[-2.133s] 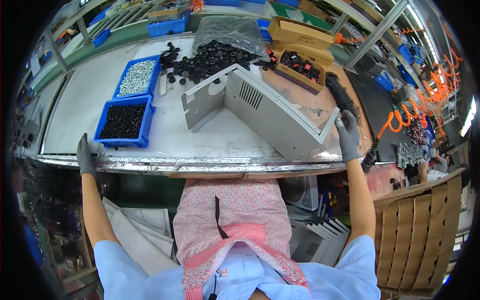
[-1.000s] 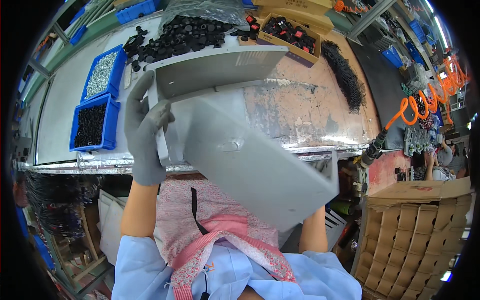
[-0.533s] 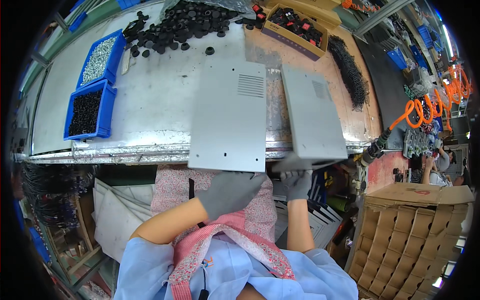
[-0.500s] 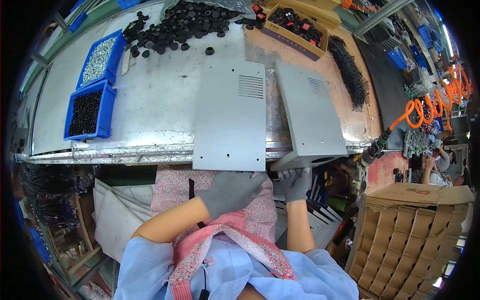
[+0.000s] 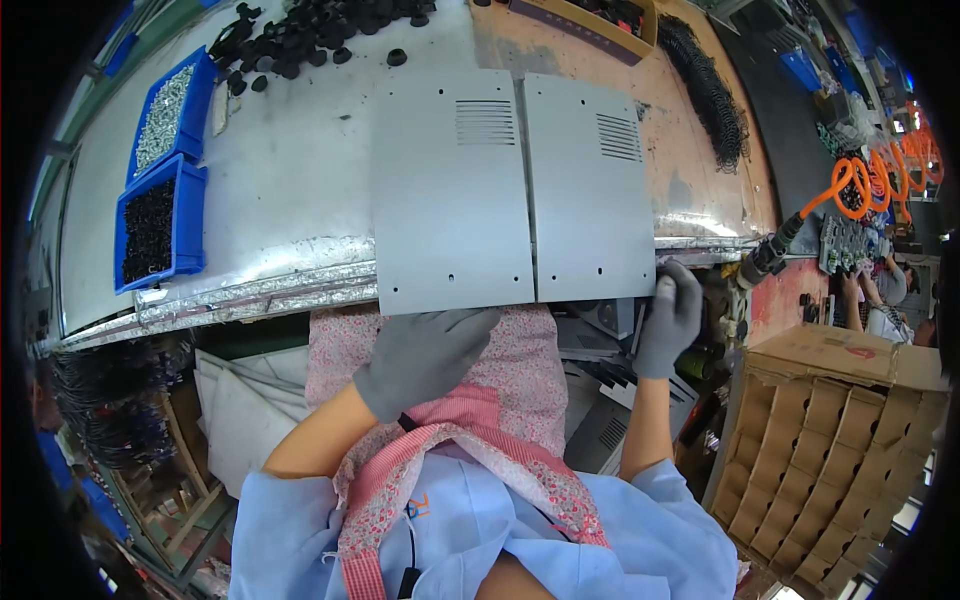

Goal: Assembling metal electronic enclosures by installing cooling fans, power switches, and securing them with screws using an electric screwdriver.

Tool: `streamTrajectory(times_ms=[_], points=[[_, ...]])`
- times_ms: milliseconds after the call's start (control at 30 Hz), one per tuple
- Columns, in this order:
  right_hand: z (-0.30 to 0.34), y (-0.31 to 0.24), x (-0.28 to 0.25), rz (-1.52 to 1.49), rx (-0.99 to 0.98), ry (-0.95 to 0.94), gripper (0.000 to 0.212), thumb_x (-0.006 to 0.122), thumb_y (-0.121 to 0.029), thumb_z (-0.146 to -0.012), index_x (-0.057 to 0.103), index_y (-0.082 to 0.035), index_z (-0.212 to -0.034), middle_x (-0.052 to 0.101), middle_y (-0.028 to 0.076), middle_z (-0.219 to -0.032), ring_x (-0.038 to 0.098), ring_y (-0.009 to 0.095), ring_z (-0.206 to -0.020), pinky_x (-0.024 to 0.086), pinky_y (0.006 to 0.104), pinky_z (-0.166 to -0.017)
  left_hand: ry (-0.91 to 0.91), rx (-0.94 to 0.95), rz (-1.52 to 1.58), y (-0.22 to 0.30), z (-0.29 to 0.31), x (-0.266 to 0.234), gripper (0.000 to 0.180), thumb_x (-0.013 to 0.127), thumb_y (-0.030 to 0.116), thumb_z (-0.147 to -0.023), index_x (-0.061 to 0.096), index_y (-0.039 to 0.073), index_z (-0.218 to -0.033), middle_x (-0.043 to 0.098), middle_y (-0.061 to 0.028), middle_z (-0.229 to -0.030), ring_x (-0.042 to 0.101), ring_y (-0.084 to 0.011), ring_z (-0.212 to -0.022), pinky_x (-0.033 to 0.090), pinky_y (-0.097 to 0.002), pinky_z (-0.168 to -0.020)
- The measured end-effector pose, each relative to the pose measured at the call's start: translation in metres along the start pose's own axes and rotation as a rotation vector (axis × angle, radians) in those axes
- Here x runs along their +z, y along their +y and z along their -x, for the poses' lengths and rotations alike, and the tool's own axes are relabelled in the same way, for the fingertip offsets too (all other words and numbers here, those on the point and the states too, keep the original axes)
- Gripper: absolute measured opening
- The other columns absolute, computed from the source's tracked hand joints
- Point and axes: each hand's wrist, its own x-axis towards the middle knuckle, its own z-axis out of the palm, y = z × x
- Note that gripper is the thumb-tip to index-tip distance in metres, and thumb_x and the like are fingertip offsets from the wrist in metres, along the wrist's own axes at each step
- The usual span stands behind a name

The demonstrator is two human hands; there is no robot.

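Note:
Two grey sheet-metal panels lie side by side on the bench, a narrow gap between them. The left panel (image 5: pixel 450 200) and the right panel (image 5: pixel 590 200) each have a block of slots near the far end and small holes near the front edge. Both overhang the bench's front edge. My left hand (image 5: pixel 425 355), in a grey glove, lies at the left panel's front edge, its fingers stretched rightward along it. Beside the right panel's front right corner is my gloved right hand (image 5: pixel 672 320), thumb and fingers apart and slightly bent; whether it touches the panel is unclear.
At the left stand blue bins of silver screws (image 5: pixel 165 120) and black screws (image 5: pixel 150 225). Black rubber-like caps (image 5: pixel 310 35) are heaped at the back, near a carton (image 5: pixel 590 28). Black springs (image 5: pixel 705 100), an orange coiled hose (image 5: pixel 865 185) and a divided cardboard box (image 5: pixel 820 460) are at the right.
The right panel has gone from tilted and askew to flat and lined up with the left panel. My right hand has moved from under its front edge to its right corner.

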Motion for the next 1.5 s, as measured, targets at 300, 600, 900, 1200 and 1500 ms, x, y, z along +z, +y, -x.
streamTrajectory(times_ms=[300, 600, 900, 1200, 1500], points=[[-0.040, -0.050, 0.059, 0.683, -0.531, -0.253, 0.037, 0.049, -0.020, -0.083, 0.054, -0.004, -0.116, 0.052, 0.025, -0.117, 0.047, 0.042, -0.110, 0.038, 0.0505, -0.093, 0.239, -0.040, -0.291, -0.030, -0.001, -0.051, 0.030, 0.065, 0.008, -0.075, 0.063, 0.008, -0.105, 0.065, -0.0044, -0.086, 0.063, -0.0235, -0.076, 0.051, -0.0333, -0.061], [-0.081, -0.096, 0.168, 0.282, -0.814, -0.457, 0.040, 0.052, -0.025, -0.083, 0.050, -0.005, -0.118, 0.048, 0.020, -0.125, 0.042, 0.038, -0.118, 0.035, 0.0467, -0.098, 0.574, -0.409, -0.604, -0.190, -0.089, -0.103, 0.063, 0.065, 0.031, -0.079, 0.041, 0.016, -0.135, 0.027, -0.0224, -0.143, 0.021, -0.0407, -0.135, 0.025, -0.0471, -0.108], [-0.103, -0.137, 0.245, 0.184, -0.580, -0.565, 0.046, 0.061, -0.032, -0.077, 0.054, -0.010, -0.117, 0.052, 0.011, -0.120, 0.047, 0.029, -0.114, 0.037, 0.0407, -0.098, 0.544, -0.679, -0.630, -0.242, -0.159, -0.135, 0.067, 0.064, 0.054, -0.074, 0.046, 0.029, -0.133, 0.029, -0.0134, -0.146, 0.020, -0.0386, -0.136, 0.013, -0.0479, -0.111], [-0.107, -0.149, 0.275, 0.134, -0.542, -0.551, 0.047, 0.063, -0.033, -0.075, 0.054, -0.010, -0.115, 0.057, 0.010, -0.113, 0.054, 0.029, -0.105, 0.043, 0.0384, -0.091, 0.479, -0.440, -0.461, -0.203, -0.155, -0.104, 0.040, 0.070, 0.038, -0.074, 0.063, 0.028, -0.112, 0.051, -0.0062, -0.123, 0.046, -0.0315, -0.113, 0.041, -0.0406, -0.093], [-0.110, -0.156, 0.291, 0.149, -0.421, -0.635, 0.059, 0.060, -0.045, -0.078, 0.049, -0.011, -0.124, 0.054, 0.013, -0.117, 0.052, 0.030, -0.109, 0.042, 0.0389, -0.092, 0.738, -0.472, 0.302, -0.202, -0.180, -0.083, 0.028, 0.071, 0.026, -0.076, 0.065, 0.014, -0.101, 0.059, -0.0017, -0.082, 0.059, -0.0143, -0.073, 0.049, -0.0273, -0.063]])
